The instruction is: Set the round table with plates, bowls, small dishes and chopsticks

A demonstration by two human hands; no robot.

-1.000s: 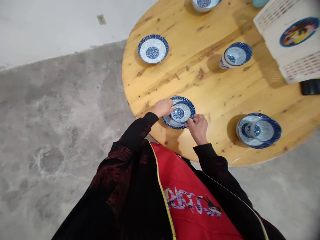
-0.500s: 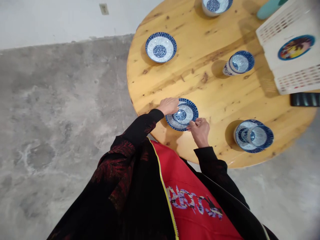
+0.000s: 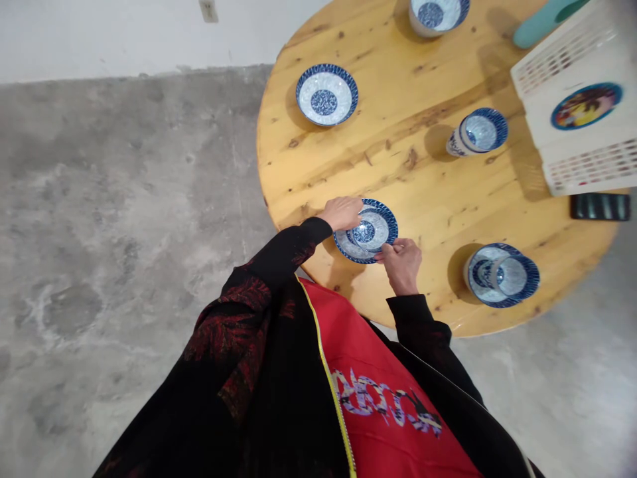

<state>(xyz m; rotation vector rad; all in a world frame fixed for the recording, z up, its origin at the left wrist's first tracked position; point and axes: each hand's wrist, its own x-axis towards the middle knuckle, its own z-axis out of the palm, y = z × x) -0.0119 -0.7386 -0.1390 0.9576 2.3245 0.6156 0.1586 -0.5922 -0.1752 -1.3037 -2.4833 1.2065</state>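
Observation:
A small blue-and-white bowl (image 3: 374, 229) sits in or just over a wider blue-and-white dish (image 3: 350, 249) close to the table's near edge. From the left, my left hand (image 3: 343, 214) grips the bowl's rim with closed fingers, its fingertips partly hidden. On the opposite side, my right hand (image 3: 403, 264) pinches the rim at the lower right, thumb and fingers pressed together. Whether the bowl's base touches the dish I cannot tell. Further right, a cup (image 3: 512, 273) stands inside another patterned bowl (image 3: 482, 292).
The round wooden table (image 3: 368, 159) also carries a shallow bowl (image 3: 327, 94), a deeper bowl (image 3: 438, 16), cups stacked together (image 3: 478, 131), a white plastic basket (image 3: 572, 153), a teal object (image 3: 542, 25) and a black phone-like slab (image 3: 600, 206).
The camera view has shifted slightly, moving most tabletop things a little in the picture. Both hands keep their hold on the small bowl's rim.

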